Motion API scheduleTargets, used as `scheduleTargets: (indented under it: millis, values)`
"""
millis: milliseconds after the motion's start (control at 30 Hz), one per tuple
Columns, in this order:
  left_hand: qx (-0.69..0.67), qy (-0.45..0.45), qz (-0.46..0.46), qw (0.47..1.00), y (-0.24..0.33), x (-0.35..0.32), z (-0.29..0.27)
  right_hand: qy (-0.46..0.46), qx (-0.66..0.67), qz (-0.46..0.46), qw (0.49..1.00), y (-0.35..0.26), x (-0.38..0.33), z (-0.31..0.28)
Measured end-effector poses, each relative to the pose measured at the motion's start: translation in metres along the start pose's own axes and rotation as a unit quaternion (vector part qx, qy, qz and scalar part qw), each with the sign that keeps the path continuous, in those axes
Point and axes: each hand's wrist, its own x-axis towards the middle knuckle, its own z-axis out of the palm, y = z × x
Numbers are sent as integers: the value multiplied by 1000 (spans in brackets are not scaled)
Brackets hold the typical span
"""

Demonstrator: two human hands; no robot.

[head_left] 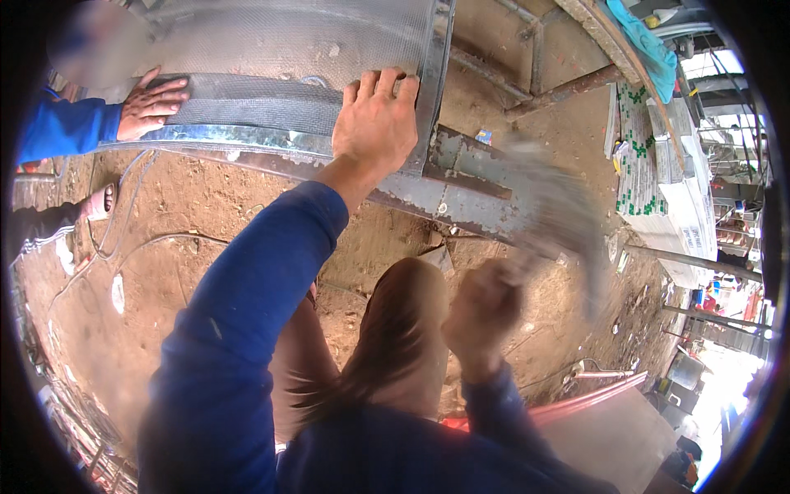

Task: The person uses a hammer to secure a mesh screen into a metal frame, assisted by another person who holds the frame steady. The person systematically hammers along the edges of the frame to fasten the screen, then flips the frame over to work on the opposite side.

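A wire-mesh panel (pixel 255 97) in a metal frame lies across a rusty grey metal bar (pixel 485 195). Near the panel's right corner, my left hand (pixel 377 123) grips it from above, fingers bent over the mesh and frame edge. My right hand (pixel 485 313) is closed in a fist, raised to the right of my knee and smeared by motion. From that fist a fast-moving, hammer-like tool (pixel 568 214) fans out as a grey blur over the bar's right end; its exact shape is lost.
Another person's hand (pixel 152 105) in a blue sleeve rests flat on the panel's left part. Cables (pixel 136 185) trail over the dirt floor. A rusty metal frame (pixel 568 92) stands beyond, with stacked boards (pixel 646 156) at the right. A pale sheet (pixel 605 432) lies at lower right.
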Motion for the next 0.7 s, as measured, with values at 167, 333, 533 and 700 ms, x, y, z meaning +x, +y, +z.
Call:
scheduleTargets:
  millis: [167, 333, 533, 700]
  values:
    - [-15, -27, -7, 1000, 0, 0, -3, -142, 23, 262, 954, -5, 7, -4]
    - [-3, -8, -2, 1000, 0, 1, 0, 21, 174, 160, 971, -6, -14, -23]
    - [0, -26, -6, 1000, -1, -2, -3, -114, -36, 222, 968, 11, -19, 22]
    - [-1, 24, 1, 1000, 4, -2, -9, -35, 24, 236, 971, 18, 5, 1]
